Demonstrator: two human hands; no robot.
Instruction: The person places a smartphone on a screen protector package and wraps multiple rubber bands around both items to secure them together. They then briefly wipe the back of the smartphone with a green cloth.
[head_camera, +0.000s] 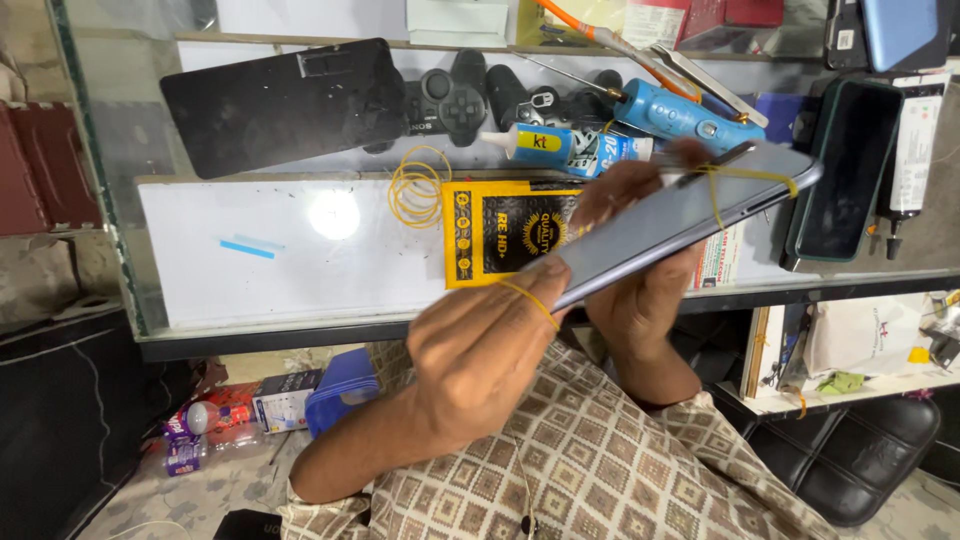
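At the far left of the white counter (200, 290) lies one black flat panel (280, 105), and just right of it one black game controller (455, 100). A small heap of loose yellow rubber bands (418, 185) sits beside a yellow-and-black packet (500, 232); behind them lie one blue-and-white glue tube (570, 148) and one blue pen-shaped tool (675, 115).

The left hand (480, 350) is closed on the near end of a grey phone (680, 215), a yellow rubber band (530, 300) stretched across its fingers. The right hand (640, 290) grips the same phone from underneath and behind — thumb wrapped over its upper edge. The phone is held tilted in the air above the counter's front edge, with a second yellow band (745, 178) looped round its far end.

It looks light, stiff, smooth and likely slippery, with glass that could crack — best held by the long edges. One dark phone (850, 170) lies on the counter at right.
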